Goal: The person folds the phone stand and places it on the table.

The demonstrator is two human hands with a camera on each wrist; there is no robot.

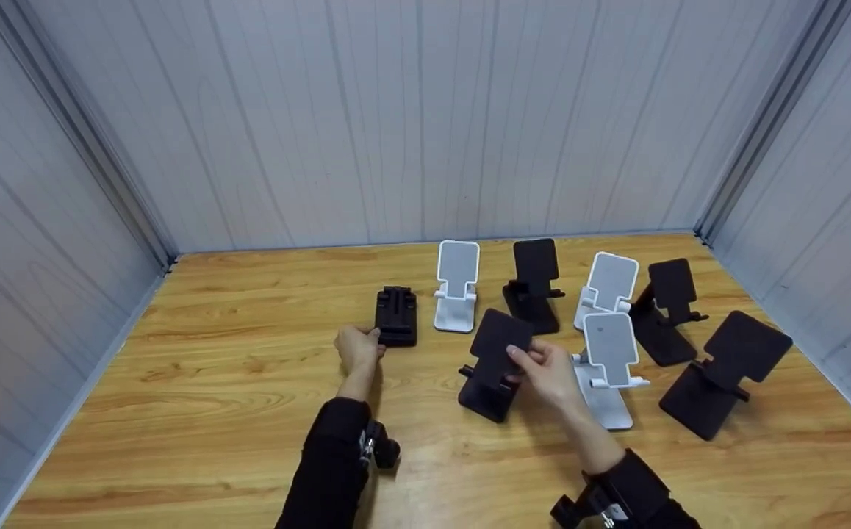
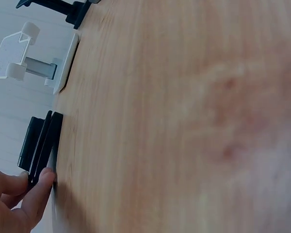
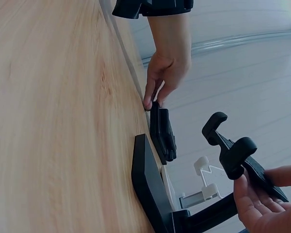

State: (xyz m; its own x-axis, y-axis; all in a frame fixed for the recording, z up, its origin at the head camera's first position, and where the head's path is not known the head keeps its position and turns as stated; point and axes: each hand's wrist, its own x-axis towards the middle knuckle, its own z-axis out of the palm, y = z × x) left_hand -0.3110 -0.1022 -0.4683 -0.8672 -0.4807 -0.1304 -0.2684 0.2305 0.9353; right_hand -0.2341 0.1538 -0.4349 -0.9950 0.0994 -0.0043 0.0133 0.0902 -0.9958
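Observation:
My left hand (image 1: 358, 349) pinches the near left corner of a folded black phone stand (image 1: 396, 317), thumb on top and a finger at its underside in the left wrist view. That folded phone stand (image 2: 44, 143) lies flat, its plate down over the base. With my right hand (image 1: 547, 369) I grip the right edge of the back plate of an unfolded black phone stand (image 1: 495, 345), thumb on the front face. Its base (image 3: 148, 182) is at the tabletop in the right wrist view, with the arm raised and the plate tilted back.
Unfolded stands surround my hands on the wooden table (image 1: 234, 382): a white one (image 1: 458, 268) behind, a black one (image 1: 536, 266) at the back, white ones (image 1: 611, 345) right of my right hand, and black ones (image 1: 745, 349) farther right. Panel walls (image 1: 396, 132) enclose the table.

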